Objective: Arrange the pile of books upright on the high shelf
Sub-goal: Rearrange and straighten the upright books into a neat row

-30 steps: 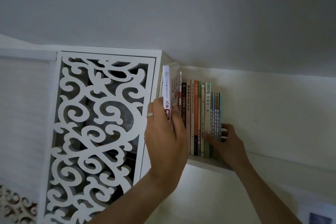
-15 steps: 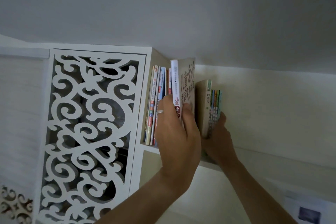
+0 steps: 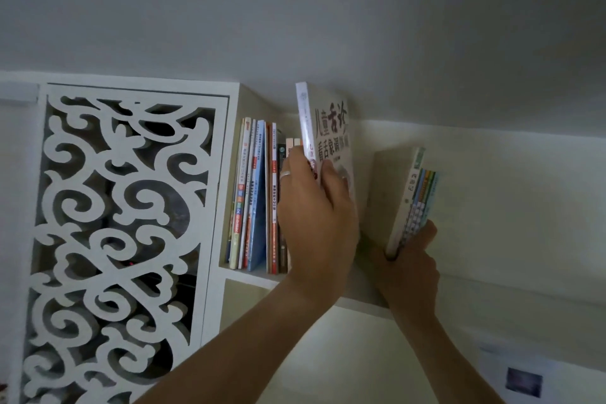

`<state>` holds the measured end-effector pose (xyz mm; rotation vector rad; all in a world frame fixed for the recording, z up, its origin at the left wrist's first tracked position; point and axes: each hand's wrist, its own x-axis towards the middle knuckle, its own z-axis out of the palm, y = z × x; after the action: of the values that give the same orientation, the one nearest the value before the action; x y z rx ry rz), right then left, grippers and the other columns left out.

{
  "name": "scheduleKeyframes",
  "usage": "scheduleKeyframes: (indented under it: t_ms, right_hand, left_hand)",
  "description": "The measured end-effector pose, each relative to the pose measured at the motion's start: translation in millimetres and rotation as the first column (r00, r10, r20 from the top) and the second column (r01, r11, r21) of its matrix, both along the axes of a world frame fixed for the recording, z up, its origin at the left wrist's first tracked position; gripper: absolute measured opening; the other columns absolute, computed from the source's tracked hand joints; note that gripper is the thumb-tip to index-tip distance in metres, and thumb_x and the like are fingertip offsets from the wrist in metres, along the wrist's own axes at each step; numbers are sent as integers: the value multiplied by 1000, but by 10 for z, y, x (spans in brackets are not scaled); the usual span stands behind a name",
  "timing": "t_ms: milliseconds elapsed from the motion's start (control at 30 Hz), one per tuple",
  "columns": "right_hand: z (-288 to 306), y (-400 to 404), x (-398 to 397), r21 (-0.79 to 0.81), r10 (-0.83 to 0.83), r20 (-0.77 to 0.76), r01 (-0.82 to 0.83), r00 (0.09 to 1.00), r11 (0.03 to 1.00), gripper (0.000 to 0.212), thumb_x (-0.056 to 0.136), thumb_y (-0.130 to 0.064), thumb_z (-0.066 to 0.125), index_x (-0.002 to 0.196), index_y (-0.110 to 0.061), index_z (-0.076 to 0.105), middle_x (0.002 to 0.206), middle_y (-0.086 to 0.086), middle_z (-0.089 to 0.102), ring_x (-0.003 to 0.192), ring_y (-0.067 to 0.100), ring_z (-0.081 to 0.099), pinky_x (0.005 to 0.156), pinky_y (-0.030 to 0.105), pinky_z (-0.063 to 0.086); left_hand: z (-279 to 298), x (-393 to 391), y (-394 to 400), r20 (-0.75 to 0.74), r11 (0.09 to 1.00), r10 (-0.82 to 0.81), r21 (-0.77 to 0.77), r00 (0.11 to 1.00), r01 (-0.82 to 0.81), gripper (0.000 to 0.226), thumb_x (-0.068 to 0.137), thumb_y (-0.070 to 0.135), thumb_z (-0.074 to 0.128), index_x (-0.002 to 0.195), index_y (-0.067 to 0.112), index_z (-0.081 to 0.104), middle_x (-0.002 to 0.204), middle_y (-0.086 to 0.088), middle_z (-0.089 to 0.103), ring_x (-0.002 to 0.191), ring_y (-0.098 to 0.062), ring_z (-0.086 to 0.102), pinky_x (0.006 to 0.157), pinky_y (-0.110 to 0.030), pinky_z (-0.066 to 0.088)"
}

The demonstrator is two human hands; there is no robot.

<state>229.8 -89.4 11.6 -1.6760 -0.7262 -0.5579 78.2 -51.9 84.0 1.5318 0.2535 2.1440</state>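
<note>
Dim, greyish light — soft shadows under the shelf (image 3: pixel 357 300); sharp focus; slight wide-angle bowing at edges.

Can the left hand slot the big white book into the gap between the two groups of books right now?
Probably yes. The left hand grips the white book upright above the open gap, while the right hand holds the right group of books aside.

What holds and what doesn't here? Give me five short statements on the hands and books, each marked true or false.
1. The left hand grips the tall white book. True.
2. The right hand is idle and holds nothing. False: its grip is on the tilted stack of books.
3. A gap lies between the white book and the stack. True.
4. The books at the shelf's left end lie flat. False: they stand, some leaning.
5. The left hand wears a ring. True.
</note>
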Motion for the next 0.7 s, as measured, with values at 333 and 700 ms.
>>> scheduleKeyframes:
  t_ms: [333, 700]
  right_hand:
    - [15, -22, -5, -21, -6, 18, 7, 1000, 1000, 70, 90, -49, 64, 139, -21, 23, 78, -11, 52, 57, 6, 45, 52, 26, 35]
    - [-36, 17, 43, -104, -34, 77, 42, 996, 994, 83, 87, -44, 77, 144, -23, 20, 114, 8, 69, 74, 24, 60, 65, 35, 52]
  left_hand:
    - [-223, 103, -120, -26, 957, -121, 261, 992, 124, 5, 106, 31, 45, 110, 28, 43, 105, 1, 66, 88, -12, 72, 58, -28, 62]
    - [-370, 664, 383, -191, 989, 110, -75, 975, -126, 13, 108, 22, 50, 121, 21, 51, 111, 0, 61, 88, -6, 58, 75, -32, 63]
